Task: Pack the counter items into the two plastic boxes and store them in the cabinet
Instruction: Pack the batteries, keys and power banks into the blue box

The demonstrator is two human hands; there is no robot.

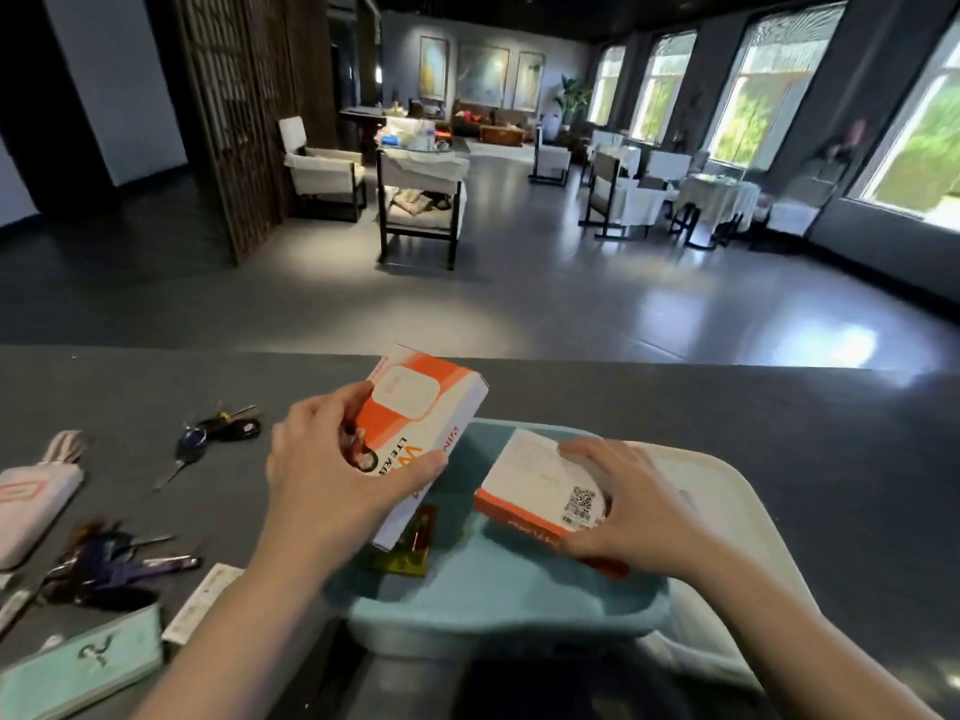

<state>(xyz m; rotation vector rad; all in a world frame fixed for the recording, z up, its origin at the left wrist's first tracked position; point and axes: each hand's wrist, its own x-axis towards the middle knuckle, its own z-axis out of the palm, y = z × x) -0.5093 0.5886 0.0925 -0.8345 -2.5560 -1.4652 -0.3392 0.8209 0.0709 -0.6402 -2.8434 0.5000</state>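
Observation:
My left hand [332, 475] grips an orange-and-white carton [421, 413], held tilted above the left side of a teal plastic box [498, 610]. My right hand [623, 506] grips a second orange-and-white carton [530, 485] with a QR code on it, low over the teal box's right half. A small green and red packet [410, 548] lies inside the teal box under the first carton. A white plastic box [727, 491] sits under and to the right of the teal one.
On the grey counter [779, 433] to the left lie a bunch of keys [213, 433], a pink pouch [31, 506], a second key bunch with purple tags [114, 563], a mint-green wallet [78, 672] and a white strip packet [202, 600]. Beyond the counter is a room with chairs and tables.

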